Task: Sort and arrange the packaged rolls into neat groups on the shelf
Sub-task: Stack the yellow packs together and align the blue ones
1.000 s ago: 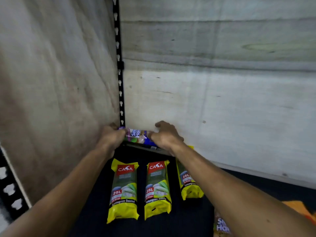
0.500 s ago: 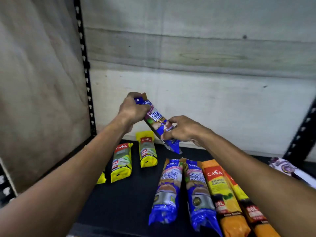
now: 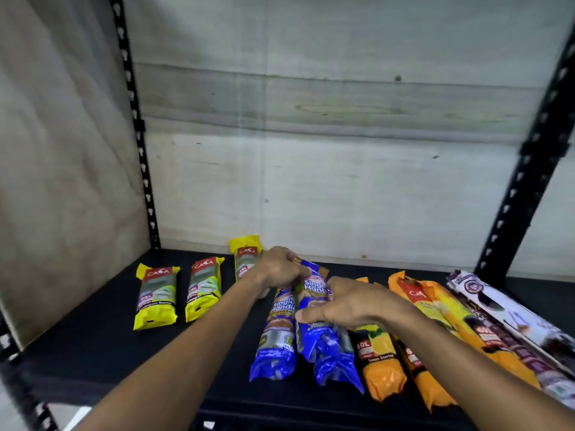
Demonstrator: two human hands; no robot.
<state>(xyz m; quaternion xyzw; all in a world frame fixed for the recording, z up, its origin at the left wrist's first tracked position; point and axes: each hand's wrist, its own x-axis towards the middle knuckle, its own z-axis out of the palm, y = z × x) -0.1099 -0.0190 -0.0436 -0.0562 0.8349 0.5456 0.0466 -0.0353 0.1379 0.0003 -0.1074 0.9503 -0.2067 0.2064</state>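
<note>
Now both hands on blue roll (image 3: pixel 312 309), over blue pair on shelf (image 3: pixel 93 346). Left hand (image 3: pixel 277 270) pinches top end; right hand (image 3: pixel 345 303) wraps middle. Film looks slick, crinkly, light, slightly squashy; best held mid-body, not by loose sealed ends.

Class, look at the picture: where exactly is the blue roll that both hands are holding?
In the head view the held blue roll sits centre-shelf between the left hand and right hand, over two lying blue rolls.
</note>
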